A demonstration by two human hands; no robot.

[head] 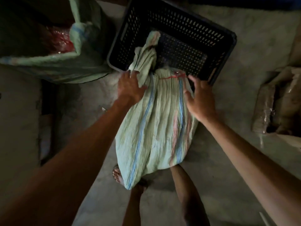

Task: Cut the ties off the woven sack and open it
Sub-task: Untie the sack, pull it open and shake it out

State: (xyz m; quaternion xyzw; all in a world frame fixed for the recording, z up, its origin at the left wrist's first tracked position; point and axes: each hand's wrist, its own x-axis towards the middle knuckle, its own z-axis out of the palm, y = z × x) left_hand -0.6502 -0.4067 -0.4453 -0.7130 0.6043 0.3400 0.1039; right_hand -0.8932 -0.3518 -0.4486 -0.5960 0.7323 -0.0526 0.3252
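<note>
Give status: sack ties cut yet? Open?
Done: nothing yet; the red tie still cinches the woven sack below its bunched top. In hand: left hand rests on the bunched top, right hand touches the sack's side by the tie. No cutting tool in view. Left: cut the tie, open the sack.

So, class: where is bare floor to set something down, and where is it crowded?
Bare floor between crate and wrapped bundles; another strip left of the sack. Crowded at the red tie, between left hand and right hand.
</note>
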